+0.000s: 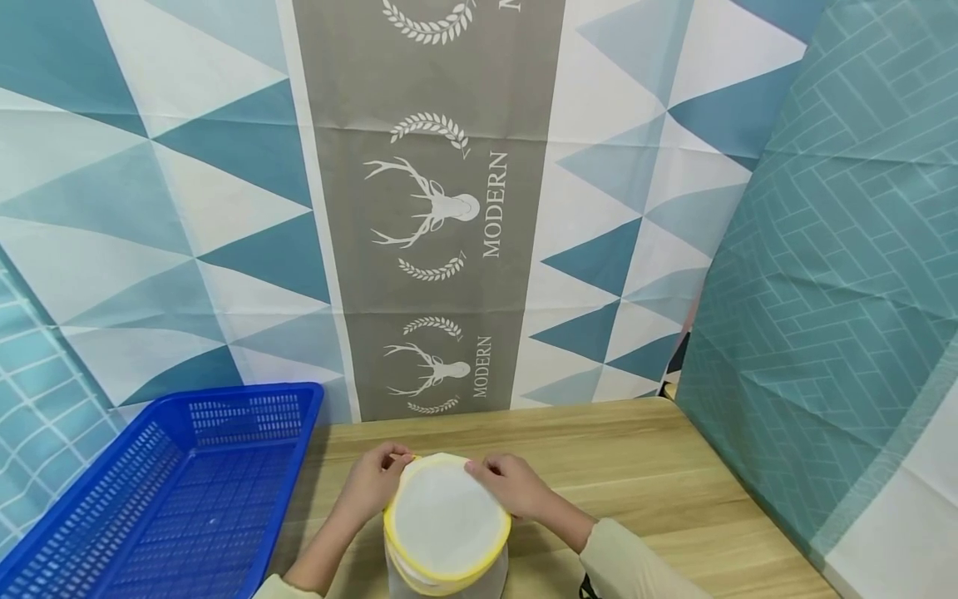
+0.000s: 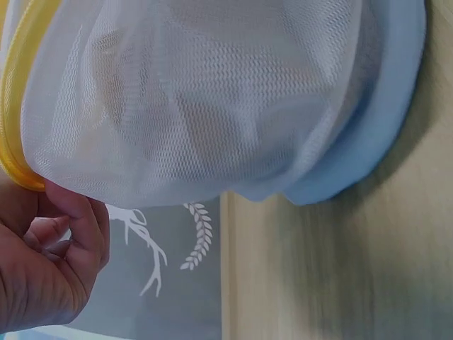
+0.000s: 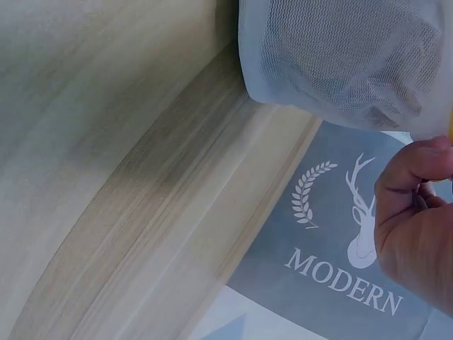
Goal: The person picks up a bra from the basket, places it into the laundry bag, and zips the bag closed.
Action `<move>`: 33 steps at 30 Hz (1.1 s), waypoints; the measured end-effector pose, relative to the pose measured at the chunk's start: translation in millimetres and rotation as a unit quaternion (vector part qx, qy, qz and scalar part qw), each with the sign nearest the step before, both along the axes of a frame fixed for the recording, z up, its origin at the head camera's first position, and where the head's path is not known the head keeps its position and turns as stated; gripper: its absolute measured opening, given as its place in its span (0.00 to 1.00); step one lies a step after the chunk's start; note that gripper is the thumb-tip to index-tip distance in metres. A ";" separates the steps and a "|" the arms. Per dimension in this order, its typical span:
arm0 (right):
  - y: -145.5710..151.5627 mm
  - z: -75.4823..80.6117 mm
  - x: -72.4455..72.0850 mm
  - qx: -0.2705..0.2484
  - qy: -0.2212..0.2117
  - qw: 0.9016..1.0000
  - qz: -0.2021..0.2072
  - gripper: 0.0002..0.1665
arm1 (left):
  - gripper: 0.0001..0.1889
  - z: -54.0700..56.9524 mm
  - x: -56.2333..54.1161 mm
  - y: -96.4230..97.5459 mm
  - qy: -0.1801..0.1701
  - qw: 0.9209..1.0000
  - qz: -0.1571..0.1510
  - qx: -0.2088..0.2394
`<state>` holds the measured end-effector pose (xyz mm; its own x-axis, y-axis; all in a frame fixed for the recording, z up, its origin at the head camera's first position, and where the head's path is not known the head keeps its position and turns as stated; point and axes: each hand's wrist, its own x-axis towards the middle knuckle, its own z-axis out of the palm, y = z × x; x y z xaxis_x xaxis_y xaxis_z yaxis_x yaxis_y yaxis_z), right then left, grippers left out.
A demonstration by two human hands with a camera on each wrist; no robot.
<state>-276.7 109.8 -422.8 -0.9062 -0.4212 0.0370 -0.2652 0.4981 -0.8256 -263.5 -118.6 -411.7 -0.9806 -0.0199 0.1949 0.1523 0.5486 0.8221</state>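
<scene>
A round white mesh laundry bag (image 1: 449, 516) with yellow trim stands on the wooden table, its flat pale top facing up. At the far left of its top edge my left hand (image 1: 372, 482) pinches the yellow trim between thumb and fingers. On the far right of the same edge, my right hand (image 1: 516, 484) grips the rim, thumb over the top. The left wrist view shows the bag's soft mesh side (image 2: 191, 106) slightly wrinkled, with a stiffer pale base (image 2: 382, 120) near the table. My right fingers (image 3: 417, 166) curl at the bag's edge in the right wrist view.
A blue plastic basket (image 1: 288, 466) with perforated walls stands to the left of the bag. The wooden table (image 1: 599, 441) ends at the back against a patterned cloth (image 1: 441, 283) with deer heads and triangles. A teal cloth (image 1: 838, 274) hangs along the right side.
</scene>
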 end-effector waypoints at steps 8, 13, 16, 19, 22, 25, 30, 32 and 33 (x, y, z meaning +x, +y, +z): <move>2.0 4.8 3.7 -0.034 -0.018 0.999 -0.015 0.23 | 0.06 4.3 0.1 3.8 0.009 1.000 -0.004 -0.008; 2.8 4.9 4.4 -0.056 -0.030 0.998 -0.009 0.21 | 0.06 5.0 1.4 5.8 0.016 0.999 -0.002 -0.033; 2.9 5.0 5.4 -0.068 -0.035 0.997 -0.008 0.20 | 0.06 7.6 4.0 6.7 0.011 0.998 0.003 -0.061; 3.0 5.6 6.6 -0.074 -0.042 0.996 -0.011 0.20 | 0.07 10.3 6.4 7.9 0.008 0.996 0.009 -0.085; 3.4 4.9 7.6 -0.082 -0.052 0.995 -0.016 0.21 | 0.07 11.4 7.3 9.9 0.015 0.995 0.014 -0.100; 3.8 5.2 9.2 -0.093 -0.064 0.993 -0.019 0.21 | 0.07 11.3 7.4 11.9 0.025 0.993 0.018 -0.112; 4.2 10.8 11.9 -0.106 -0.067 0.992 -0.026 0.21 | 0.07 13.7 7.7 14.3 0.035 0.990 0.024 -0.135; 4.7 13.6 12.5 -0.111 -0.065 0.991 -0.028 0.22 | 0.06 16.8 7.9 14.9 0.040 0.989 0.020 -0.141; 5.1 15.2 12.9 -0.113 -0.066 0.991 -0.029 0.22 | 0.06 18.7 8.2 15.1 0.045 0.988 0.019 -0.145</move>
